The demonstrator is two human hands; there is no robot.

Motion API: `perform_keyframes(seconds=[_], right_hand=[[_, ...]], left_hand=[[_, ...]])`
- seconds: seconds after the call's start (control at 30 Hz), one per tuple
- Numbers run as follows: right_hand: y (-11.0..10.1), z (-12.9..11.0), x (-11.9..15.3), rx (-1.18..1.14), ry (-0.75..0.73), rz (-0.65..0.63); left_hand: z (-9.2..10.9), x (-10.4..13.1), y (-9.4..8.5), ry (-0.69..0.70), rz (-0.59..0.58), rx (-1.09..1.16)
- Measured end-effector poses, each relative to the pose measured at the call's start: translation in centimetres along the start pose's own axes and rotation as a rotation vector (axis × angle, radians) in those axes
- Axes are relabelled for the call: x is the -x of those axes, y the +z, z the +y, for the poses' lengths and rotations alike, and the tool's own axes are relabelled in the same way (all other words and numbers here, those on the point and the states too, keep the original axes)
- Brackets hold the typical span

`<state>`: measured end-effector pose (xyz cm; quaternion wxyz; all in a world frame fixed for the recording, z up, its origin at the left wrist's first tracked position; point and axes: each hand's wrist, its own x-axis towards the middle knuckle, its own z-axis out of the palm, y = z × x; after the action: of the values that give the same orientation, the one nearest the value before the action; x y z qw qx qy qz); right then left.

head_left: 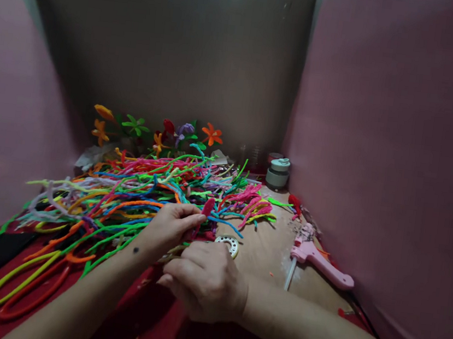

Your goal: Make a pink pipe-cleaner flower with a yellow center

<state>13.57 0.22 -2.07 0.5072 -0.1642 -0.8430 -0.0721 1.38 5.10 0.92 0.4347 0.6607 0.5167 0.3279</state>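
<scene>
Poking up above the left hand (176,221), a magenta fuzzy piece (207,207) is pinched between thumb and fingers closed to a narrow grip, its top tilted a little to the right. The piece is held in front of the near right part of a heap of coloured fuzzy stems (137,191). The right hand (209,277) is curled nearer and slightly to the right; whether anything is enclosed by its fingers cannot be told. Because only a small area is gripped, the piece could be bent or twisted loose by a hard pull, and if dropped it could easily be lost among similar pink strands. Loose stems could be snagged and dragged along by the left wrist. A pale ring with holes (233,243), seen just beyond the right knuckles, could be knocked by a careless sweep. Farther right, a pink glue gun (318,260) is laid on the worktop (258,250); if heated, skin or fuzz could be scorched by its tip.
</scene>
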Motion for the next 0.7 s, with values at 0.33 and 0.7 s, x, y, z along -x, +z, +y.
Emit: perform_keyframes(seconds=[0.33,0.7], right_hand=[[0.0,0.8,-0.1,0.035,0.013,0.085],[0.8,1.7,0.4,0.006,0.019,0.101]], left_hand=[[3.6,-7.3,5.3,0.276,0.060,-0.447],[1.4,-9.8,9.7,0.356,0.118,-0.694]])
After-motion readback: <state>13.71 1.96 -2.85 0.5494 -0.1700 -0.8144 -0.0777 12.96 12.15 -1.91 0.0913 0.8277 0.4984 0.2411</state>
